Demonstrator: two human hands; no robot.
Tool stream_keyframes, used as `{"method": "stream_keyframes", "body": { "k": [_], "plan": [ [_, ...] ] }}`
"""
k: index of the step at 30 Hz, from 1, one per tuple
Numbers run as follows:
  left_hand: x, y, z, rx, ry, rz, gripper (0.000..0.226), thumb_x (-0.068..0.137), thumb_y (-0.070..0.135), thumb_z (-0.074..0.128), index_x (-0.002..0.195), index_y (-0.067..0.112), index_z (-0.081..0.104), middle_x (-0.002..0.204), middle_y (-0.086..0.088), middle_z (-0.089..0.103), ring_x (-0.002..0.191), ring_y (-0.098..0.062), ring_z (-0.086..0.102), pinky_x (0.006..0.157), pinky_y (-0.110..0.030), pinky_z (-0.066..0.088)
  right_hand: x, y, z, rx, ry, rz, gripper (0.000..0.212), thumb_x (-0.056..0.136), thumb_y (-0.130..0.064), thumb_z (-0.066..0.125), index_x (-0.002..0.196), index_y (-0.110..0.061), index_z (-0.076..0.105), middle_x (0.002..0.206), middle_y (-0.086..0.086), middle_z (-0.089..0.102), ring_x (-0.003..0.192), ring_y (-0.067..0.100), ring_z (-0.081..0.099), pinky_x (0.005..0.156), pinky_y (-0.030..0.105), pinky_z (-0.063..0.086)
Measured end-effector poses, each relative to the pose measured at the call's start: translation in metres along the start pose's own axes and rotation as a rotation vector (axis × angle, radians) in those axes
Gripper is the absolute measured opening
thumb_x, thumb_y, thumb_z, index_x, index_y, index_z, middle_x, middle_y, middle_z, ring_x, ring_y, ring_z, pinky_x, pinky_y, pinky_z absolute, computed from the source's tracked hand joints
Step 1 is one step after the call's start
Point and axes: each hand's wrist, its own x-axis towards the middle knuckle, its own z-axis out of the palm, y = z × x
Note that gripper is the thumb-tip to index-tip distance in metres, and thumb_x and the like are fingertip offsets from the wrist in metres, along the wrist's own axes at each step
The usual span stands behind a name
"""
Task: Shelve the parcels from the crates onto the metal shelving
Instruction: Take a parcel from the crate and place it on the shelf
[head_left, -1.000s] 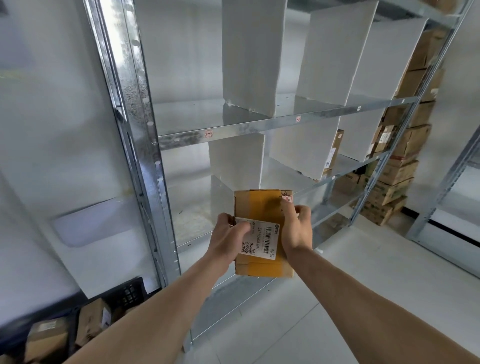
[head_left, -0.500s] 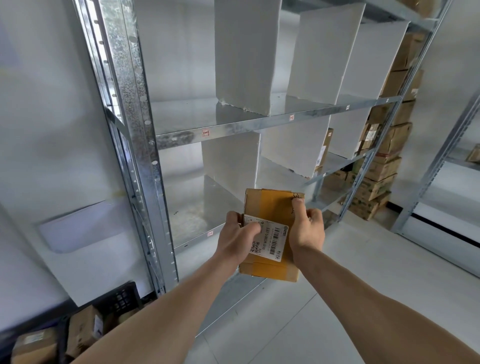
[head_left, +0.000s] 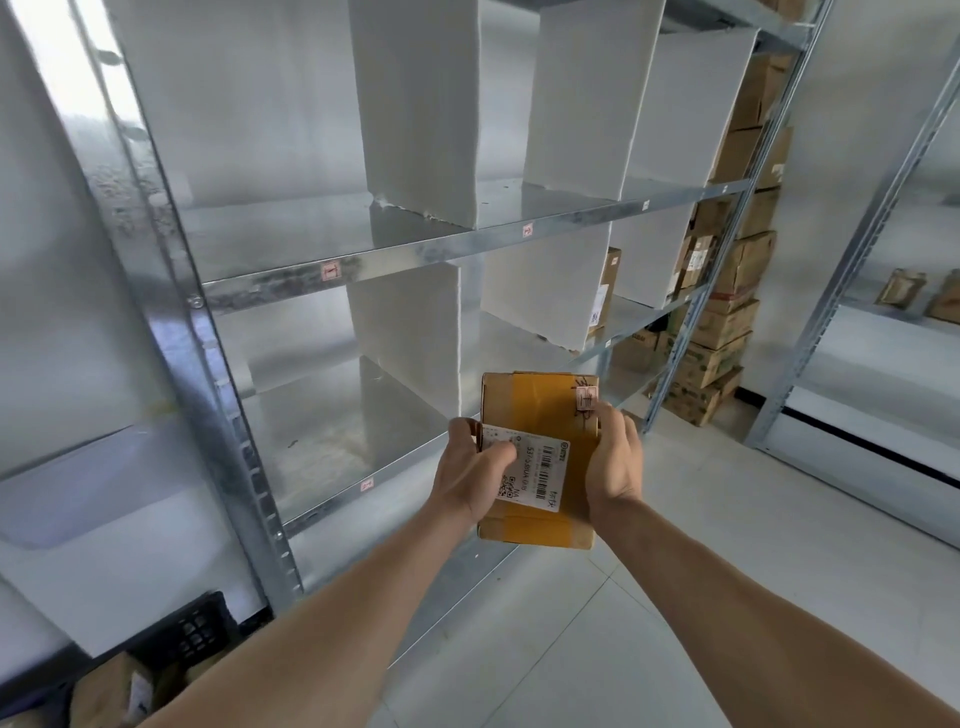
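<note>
A small cardboard parcel with yellow tape and a white barcode label is held in the air in front of the metal shelving. My left hand grips its left side, thumb lying on the label. My right hand grips its right side, the forefinger beside a small pink sticker. The parcel hangs level with the front edge of the lower shelf. A black crate with more brown parcels sits at the bottom left, partly cut off by the frame.
White foam dividers split the shelves into bays. One boxed parcel stands behind a divider on the middle shelf. Stacked cartons rise past the shelving's right post. A second rack with parcels stands at right across a white tiled floor.
The parcel and both hands have shifted a little to the right and lower along the shelving front. The grip is the same. The view has swung right, and the crate slid toward the corner.
</note>
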Motion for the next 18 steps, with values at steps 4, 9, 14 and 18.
{"method": "stream_keyframes", "body": {
  "k": [4, 9, 14, 18],
  "plan": [
    [0.034, 0.008, 0.034, 0.012, -0.022, 0.008, 0.049, 0.069, 0.036, 0.051, 0.112, 0.016, 0.039, 0.102, -0.006, 0.061, 0.098, -0.019, 0.061, 0.073, -0.031, 0.05, 0.044, -0.001, -0.02, 0.023, 0.01, -0.017, 0.035, 0.082, -0.051, 0.047, 0.096, -0.021, 0.056, 0.1, 0.007, 0.059, 0.096, 0.026, 0.057, 0.084, 0.041, 0.046],
    [0.09, 0.028, 0.095, 0.013, -0.027, -0.003, 0.05, 0.069, 0.035, 0.05, 0.113, 0.014, 0.04, 0.104, -0.009, 0.063, 0.099, -0.021, 0.062, 0.072, -0.031, 0.049, 0.12, -0.011, -0.057, 0.023, 0.027, -0.01, 0.037, 0.075, -0.047, 0.043, 0.095, -0.02, 0.058, 0.097, 0.008, 0.06, 0.097, 0.03, 0.058, 0.089, 0.046, 0.048],
    [0.145, 0.053, 0.17, 0.013, -0.043, -0.011, 0.048, 0.069, 0.036, 0.051, 0.111, 0.017, 0.041, 0.105, -0.009, 0.063, 0.1, -0.019, 0.062, 0.08, -0.037, 0.053, 0.196, -0.028, -0.105, 0.007, 0.041, -0.01, 0.037, 0.073, -0.05, 0.043, 0.093, -0.024, 0.06, 0.099, 0.009, 0.064, 0.099, 0.03, 0.061, 0.094, 0.05, 0.05],
    [0.186, 0.073, 0.223, 0.023, -0.043, -0.005, 0.047, 0.069, 0.037, 0.051, 0.111, 0.019, 0.041, 0.105, -0.008, 0.063, 0.102, -0.021, 0.062, 0.088, -0.045, 0.054, 0.255, -0.049, -0.14, -0.003, 0.049, -0.025, 0.038, 0.073, -0.048, 0.045, 0.093, -0.021, 0.062, 0.097, 0.008, 0.066, 0.098, 0.03, 0.062, 0.092, 0.049, 0.051]
  ]
}}
